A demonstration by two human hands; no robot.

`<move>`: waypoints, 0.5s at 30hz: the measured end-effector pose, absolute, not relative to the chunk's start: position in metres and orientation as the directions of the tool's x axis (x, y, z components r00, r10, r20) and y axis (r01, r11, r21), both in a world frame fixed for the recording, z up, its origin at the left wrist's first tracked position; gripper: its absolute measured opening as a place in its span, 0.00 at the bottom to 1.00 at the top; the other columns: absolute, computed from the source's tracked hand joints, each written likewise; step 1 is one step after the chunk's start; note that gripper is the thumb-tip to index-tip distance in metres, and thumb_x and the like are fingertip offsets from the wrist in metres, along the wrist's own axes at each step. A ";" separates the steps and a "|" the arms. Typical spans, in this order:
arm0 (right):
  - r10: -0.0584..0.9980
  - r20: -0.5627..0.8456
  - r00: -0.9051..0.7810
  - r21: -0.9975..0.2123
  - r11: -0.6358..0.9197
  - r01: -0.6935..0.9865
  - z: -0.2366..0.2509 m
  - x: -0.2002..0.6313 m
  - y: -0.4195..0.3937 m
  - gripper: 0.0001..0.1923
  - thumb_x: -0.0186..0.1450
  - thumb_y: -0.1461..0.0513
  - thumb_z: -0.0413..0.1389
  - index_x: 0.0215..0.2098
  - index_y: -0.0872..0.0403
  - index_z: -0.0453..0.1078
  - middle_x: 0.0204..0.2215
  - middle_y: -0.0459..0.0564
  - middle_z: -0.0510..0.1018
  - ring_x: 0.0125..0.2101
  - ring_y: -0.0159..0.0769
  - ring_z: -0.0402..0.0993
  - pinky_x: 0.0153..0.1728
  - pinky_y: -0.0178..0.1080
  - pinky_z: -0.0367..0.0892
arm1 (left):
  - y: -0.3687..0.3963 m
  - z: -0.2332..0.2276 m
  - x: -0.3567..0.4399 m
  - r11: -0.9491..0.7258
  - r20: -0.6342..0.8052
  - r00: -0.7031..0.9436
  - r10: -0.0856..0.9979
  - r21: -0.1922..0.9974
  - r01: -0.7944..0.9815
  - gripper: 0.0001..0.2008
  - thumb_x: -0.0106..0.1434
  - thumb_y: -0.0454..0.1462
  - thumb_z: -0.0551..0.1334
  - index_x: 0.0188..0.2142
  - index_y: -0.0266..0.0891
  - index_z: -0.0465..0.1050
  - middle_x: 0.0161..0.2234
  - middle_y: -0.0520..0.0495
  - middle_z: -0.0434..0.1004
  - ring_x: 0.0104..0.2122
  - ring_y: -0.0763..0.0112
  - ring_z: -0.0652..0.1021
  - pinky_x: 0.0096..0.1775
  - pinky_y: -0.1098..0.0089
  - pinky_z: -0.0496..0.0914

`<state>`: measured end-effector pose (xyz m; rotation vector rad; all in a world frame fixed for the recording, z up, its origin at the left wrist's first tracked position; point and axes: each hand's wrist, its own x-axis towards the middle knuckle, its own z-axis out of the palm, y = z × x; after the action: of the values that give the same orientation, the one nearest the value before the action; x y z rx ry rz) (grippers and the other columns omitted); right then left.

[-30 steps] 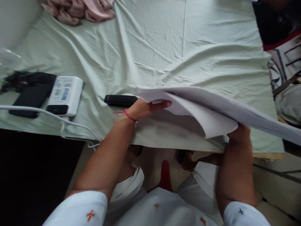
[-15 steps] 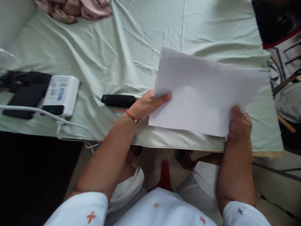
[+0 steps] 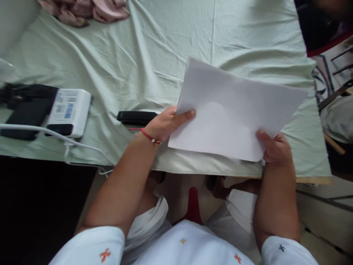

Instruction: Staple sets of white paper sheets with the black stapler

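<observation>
A stack of white paper is held up in front of me, over the near edge of the table. My left hand grips its left side, thumb on top and fingers hidden beneath. At the lower right corner my right hand pinches the sheets, with its thumb lying on the upper face. The paper slants, and its far right corner sticks out past my right hand. Just left of my left wrist lies a black stapler-like object, partly covered by that hand.
A pale green cloth with wrinkles covers the table. To the left are a white power bank, a black pouch and a white cable running over the edge. Pinkish fabric is bunched at the far left.
My right hand has shifted left along the paper's edge, with its thumb further in. The paper and my left hand have moved slightly left.
</observation>
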<state>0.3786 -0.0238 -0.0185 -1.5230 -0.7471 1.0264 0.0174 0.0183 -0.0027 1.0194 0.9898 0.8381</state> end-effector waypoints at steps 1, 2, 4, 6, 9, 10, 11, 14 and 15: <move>0.899 -0.242 0.364 -0.970 -0.235 -0.064 -0.018 0.380 -0.025 0.29 0.40 0.50 0.83 0.36 0.52 0.82 0.35 0.52 0.89 0.33 0.44 0.83 0.35 0.46 0.81 | 0.018 -0.003 0.016 0.313 -0.266 0.337 0.903 0.945 -0.093 0.21 0.63 0.53 0.78 0.47 0.43 0.83 0.42 0.43 0.90 0.43 0.53 0.89 0.41 0.59 0.85; 0.912 -0.261 0.316 -0.965 -0.257 -0.054 -0.017 0.381 -0.027 0.29 0.40 0.51 0.84 0.36 0.51 0.83 0.36 0.52 0.89 0.33 0.45 0.84 0.35 0.47 0.82 | 0.017 -0.003 0.015 0.314 -0.269 0.342 0.900 0.946 -0.082 0.20 0.64 0.53 0.77 0.46 0.43 0.82 0.42 0.43 0.90 0.44 0.52 0.88 0.42 0.58 0.85; 0.924 -0.266 0.273 -0.962 -0.270 -0.024 -0.017 0.382 -0.029 0.29 0.40 0.52 0.84 0.37 0.49 0.83 0.38 0.50 0.90 0.35 0.45 0.85 0.37 0.47 0.84 | 0.015 -0.002 0.015 0.320 -0.279 0.346 0.896 0.945 -0.066 0.22 0.64 0.55 0.76 0.46 0.42 0.82 0.42 0.41 0.89 0.45 0.51 0.88 0.44 0.57 0.85; 0.930 -0.245 0.275 -0.967 -0.255 -0.001 -0.017 0.382 -0.029 0.27 0.41 0.51 0.84 0.35 0.48 0.82 0.37 0.49 0.90 0.35 0.45 0.86 0.37 0.47 0.85 | 0.013 -0.002 0.017 0.338 -0.305 0.328 0.894 0.940 -0.050 0.26 0.62 0.57 0.77 0.47 0.41 0.82 0.42 0.41 0.89 0.45 0.50 0.88 0.44 0.57 0.85; 0.935 -0.169 0.313 -0.984 -0.177 -0.001 -0.018 0.380 -0.028 0.23 0.45 0.51 0.84 0.34 0.46 0.82 0.37 0.49 0.90 0.37 0.46 0.86 0.38 0.46 0.85 | 0.009 -0.001 0.020 0.344 -0.319 0.255 0.913 0.938 -0.055 0.28 0.60 0.57 0.78 0.50 0.42 0.83 0.43 0.42 0.89 0.49 0.47 0.88 0.48 0.55 0.85; 0.933 -0.127 0.337 -0.991 -0.134 -0.002 -0.019 0.379 -0.028 0.23 0.47 0.52 0.83 0.35 0.46 0.82 0.37 0.49 0.89 0.39 0.47 0.87 0.40 0.46 0.85 | 0.008 -0.001 0.021 0.321 -0.297 0.239 0.924 0.944 -0.070 0.27 0.61 0.56 0.78 0.51 0.42 0.83 0.45 0.42 0.89 0.51 0.47 0.87 0.52 0.54 0.84; 0.929 -0.076 0.361 -0.997 -0.081 0.000 -0.019 0.378 -0.027 0.22 0.48 0.53 0.83 0.36 0.46 0.82 0.38 0.48 0.89 0.42 0.47 0.87 0.43 0.46 0.85 | 0.007 0.000 0.022 0.287 -0.260 0.233 0.937 0.954 -0.091 0.27 0.61 0.54 0.78 0.52 0.42 0.83 0.47 0.42 0.89 0.54 0.47 0.86 0.56 0.53 0.83; 0.909 0.074 0.409 -0.997 0.070 0.023 -0.020 0.377 -0.027 0.25 0.47 0.54 0.83 0.41 0.43 0.82 0.39 0.44 0.88 0.49 0.47 0.87 0.52 0.48 0.84 | 0.004 0.003 0.019 0.153 -0.118 0.230 0.966 0.979 -0.138 0.25 0.62 0.48 0.78 0.55 0.42 0.84 0.55 0.43 0.87 0.59 0.53 0.84 0.64 0.54 0.78; 0.905 0.106 0.413 -0.994 0.100 0.034 -0.021 0.378 -0.027 0.26 0.46 0.53 0.83 0.41 0.42 0.82 0.38 0.43 0.88 0.50 0.46 0.86 0.53 0.49 0.84 | 0.003 0.005 0.016 0.108 -0.076 0.215 0.974 0.984 -0.139 0.25 0.62 0.47 0.79 0.55 0.42 0.84 0.57 0.43 0.87 0.59 0.54 0.84 0.65 0.54 0.78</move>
<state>0.3784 -0.0274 -0.0209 -1.3135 -0.9472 0.8115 0.0162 0.0032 0.0053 1.1255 0.9899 1.0555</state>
